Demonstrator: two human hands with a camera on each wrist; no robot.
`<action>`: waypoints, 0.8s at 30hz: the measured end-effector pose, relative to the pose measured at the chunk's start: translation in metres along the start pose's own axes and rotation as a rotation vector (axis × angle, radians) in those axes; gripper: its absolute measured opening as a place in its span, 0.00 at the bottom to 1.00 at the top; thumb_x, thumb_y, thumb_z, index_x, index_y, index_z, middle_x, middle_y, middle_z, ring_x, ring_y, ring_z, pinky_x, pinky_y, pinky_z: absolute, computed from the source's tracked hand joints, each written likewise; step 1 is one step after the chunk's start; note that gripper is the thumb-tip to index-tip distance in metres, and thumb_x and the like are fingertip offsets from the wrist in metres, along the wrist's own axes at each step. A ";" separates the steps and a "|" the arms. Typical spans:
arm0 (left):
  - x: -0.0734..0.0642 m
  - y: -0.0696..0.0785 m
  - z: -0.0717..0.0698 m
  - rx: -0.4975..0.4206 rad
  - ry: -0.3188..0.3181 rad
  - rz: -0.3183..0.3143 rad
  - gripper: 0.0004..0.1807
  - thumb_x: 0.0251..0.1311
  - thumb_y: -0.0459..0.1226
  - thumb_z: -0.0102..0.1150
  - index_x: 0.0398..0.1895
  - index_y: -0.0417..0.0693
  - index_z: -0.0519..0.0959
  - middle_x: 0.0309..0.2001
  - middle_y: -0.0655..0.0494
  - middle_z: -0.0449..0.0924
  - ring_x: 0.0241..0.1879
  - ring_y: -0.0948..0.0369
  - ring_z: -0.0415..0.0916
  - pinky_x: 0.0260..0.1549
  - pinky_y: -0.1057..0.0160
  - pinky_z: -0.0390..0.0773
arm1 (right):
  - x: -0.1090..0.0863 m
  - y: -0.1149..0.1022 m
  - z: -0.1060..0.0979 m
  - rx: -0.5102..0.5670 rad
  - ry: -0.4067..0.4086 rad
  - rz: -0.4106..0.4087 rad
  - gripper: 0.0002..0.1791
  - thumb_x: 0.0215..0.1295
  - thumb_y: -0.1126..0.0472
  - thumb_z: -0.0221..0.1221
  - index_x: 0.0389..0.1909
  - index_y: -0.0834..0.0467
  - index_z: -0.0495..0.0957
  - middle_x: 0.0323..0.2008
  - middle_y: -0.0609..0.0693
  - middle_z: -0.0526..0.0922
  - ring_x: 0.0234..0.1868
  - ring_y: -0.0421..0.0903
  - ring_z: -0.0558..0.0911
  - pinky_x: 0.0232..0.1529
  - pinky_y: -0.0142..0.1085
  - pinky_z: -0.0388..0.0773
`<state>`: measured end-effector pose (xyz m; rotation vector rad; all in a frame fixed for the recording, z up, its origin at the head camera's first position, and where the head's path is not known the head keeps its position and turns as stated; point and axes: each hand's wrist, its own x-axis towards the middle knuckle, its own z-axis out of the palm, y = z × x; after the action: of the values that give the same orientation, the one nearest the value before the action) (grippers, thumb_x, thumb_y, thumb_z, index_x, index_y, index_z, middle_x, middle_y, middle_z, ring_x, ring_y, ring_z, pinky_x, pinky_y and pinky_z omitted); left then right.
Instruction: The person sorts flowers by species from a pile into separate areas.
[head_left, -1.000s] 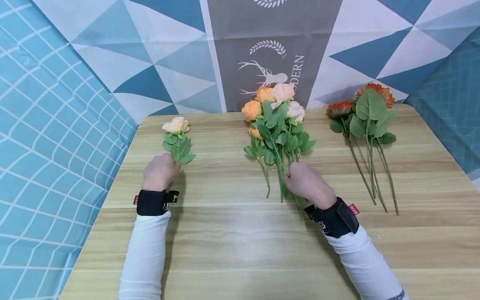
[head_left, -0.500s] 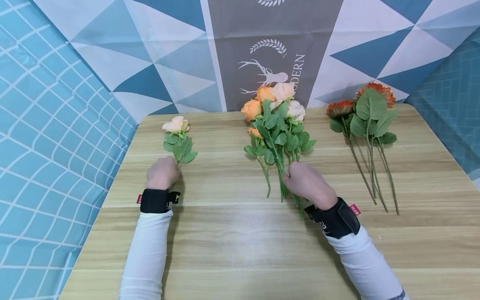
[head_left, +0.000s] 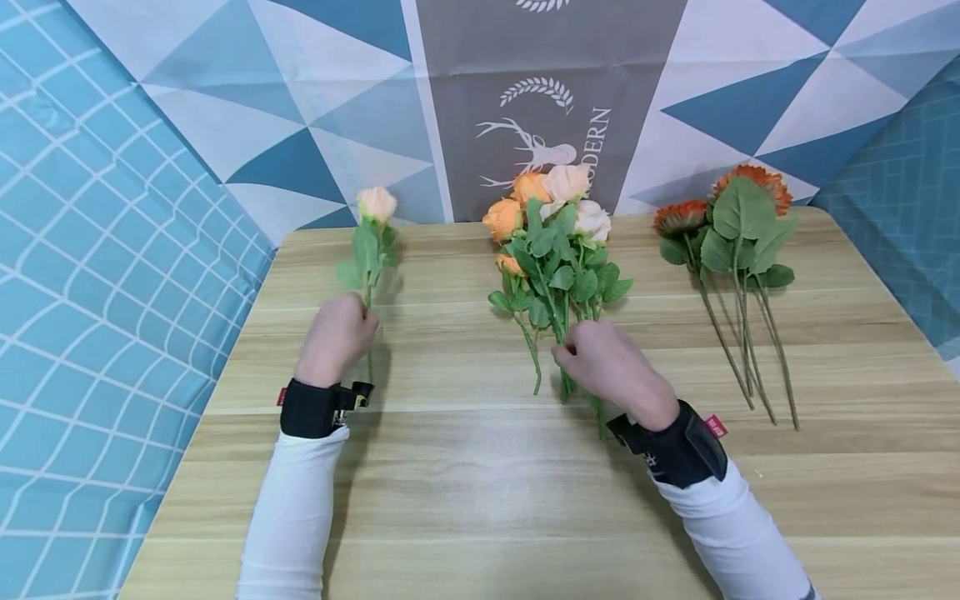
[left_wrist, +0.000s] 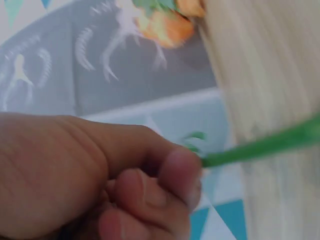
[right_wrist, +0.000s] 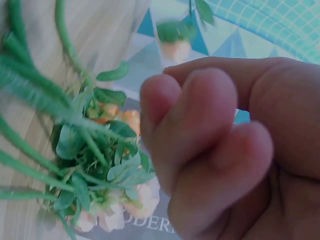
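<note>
In the head view my left hand (head_left: 337,337) pinches a single pale peach rose (head_left: 377,204) by its green stem, bloom upward, on the left side. The left wrist view shows thumb and finger meeting on that stem (left_wrist: 270,147). Near the middle, my right hand (head_left: 611,367) is over the lower stems of a bunch of orange and pale pink roses (head_left: 558,275) lying on the table. Seen from the right wrist, the right hand's fingers (right_wrist: 210,100) are curled with tips close together. No stem shows between them; the green stems (right_wrist: 30,165) lie beside them.
Several orange-red flowers (head_left: 742,200) with long stems lie at the right on the wooden table (head_left: 480,517). A patterned blue, white and grey cloth (head_left: 360,100) hangs behind the table's far edge, and a blue checked cloth (head_left: 112,333) hangs at the left.
The left hand has moved slightly right and away from me, and its rose now stands more upright with the bloom higher. My right hand has shifted a little left over the stems.
</note>
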<state>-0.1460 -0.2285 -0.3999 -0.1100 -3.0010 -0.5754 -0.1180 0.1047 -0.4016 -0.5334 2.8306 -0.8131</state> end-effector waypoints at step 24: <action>-0.029 0.110 0.035 -0.397 0.155 0.526 0.08 0.66 0.34 0.45 0.31 0.40 0.71 0.16 0.56 0.65 0.13 0.65 0.60 0.10 0.66 0.62 | -0.004 -0.035 0.024 0.261 0.020 -0.358 0.07 0.64 0.60 0.54 0.35 0.57 0.80 0.19 0.44 0.75 0.18 0.37 0.70 0.18 0.33 0.68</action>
<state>-0.1104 -0.1151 -0.3944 -0.8037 -2.5090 -1.0313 -0.0985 0.0671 -0.4026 -1.0080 2.6204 -1.2315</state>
